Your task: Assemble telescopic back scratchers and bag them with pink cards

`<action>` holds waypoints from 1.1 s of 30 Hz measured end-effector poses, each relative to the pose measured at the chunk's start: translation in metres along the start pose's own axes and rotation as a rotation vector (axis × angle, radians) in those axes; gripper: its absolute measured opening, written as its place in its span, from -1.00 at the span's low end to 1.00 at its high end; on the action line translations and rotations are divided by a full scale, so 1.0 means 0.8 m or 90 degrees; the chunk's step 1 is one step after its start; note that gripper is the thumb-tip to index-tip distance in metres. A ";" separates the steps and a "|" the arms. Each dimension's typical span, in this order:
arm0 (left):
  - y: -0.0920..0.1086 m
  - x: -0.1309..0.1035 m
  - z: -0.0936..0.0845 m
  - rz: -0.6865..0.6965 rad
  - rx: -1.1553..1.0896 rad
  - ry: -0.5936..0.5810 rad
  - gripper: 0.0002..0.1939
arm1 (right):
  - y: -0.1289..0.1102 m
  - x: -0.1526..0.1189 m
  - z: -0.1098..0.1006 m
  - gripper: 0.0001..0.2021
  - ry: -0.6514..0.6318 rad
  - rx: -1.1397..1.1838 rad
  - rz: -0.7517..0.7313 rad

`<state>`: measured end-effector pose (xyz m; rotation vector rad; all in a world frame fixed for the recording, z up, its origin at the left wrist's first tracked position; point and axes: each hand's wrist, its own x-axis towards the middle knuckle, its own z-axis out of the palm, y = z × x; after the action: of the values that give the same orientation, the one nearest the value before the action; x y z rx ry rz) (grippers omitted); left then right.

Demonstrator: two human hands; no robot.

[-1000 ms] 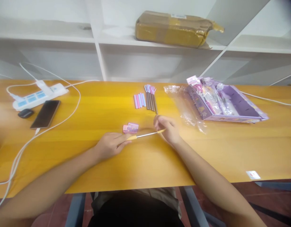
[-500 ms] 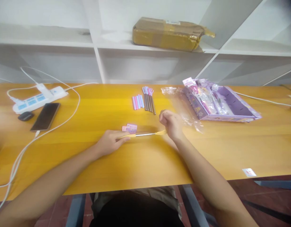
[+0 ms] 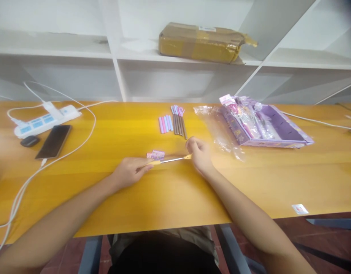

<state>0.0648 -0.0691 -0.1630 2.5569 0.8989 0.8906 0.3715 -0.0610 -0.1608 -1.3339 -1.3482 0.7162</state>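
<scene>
Low over the table I hold a telescopic back scratcher (image 3: 172,160) with yellow ends and a thin metal shaft, roughly level. My left hand (image 3: 129,172) is closed on its yellow handle. At the other end my right hand (image 3: 200,154) wraps round the yellow head, most of which is hidden by the fingers. Just behind the handle lie small pink and purple printed cards (image 3: 157,154). Farther back, several pink and blue handles (image 3: 165,124) lie side by side, next to several dark rods with blue and pink claw heads (image 3: 179,121).
To the right, a purple box (image 3: 273,142) holds plastic-wrapped items, with clear wrappers (image 3: 221,140) beside it. On the left are a phone (image 3: 54,141), a power strip (image 3: 48,121), a black case (image 3: 29,141) and white cables. A taped parcel (image 3: 200,42) sits on the shelf.
My right hand has moved left and its fingers now close round the yellow head. My left hand stays almost in place with the handle.
</scene>
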 end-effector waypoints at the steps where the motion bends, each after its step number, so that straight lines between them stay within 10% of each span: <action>1: 0.001 -0.001 0.000 0.002 0.005 -0.002 -0.67 | 0.000 0.000 -0.001 -0.60 0.003 -0.007 -0.001; 12: -0.002 0.023 -0.010 -0.332 -0.262 -0.006 -0.64 | -0.011 0.024 -0.042 -0.42 -0.294 0.062 0.122; 33: -0.009 0.007 0.001 -0.129 0.042 -0.015 -0.67 | -0.002 0.036 -0.058 -0.58 -0.389 0.087 0.184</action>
<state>0.0653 -0.0605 -0.1642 2.4696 1.1735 0.7816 0.4193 -0.0454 -0.1394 -1.2604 -1.5486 1.4757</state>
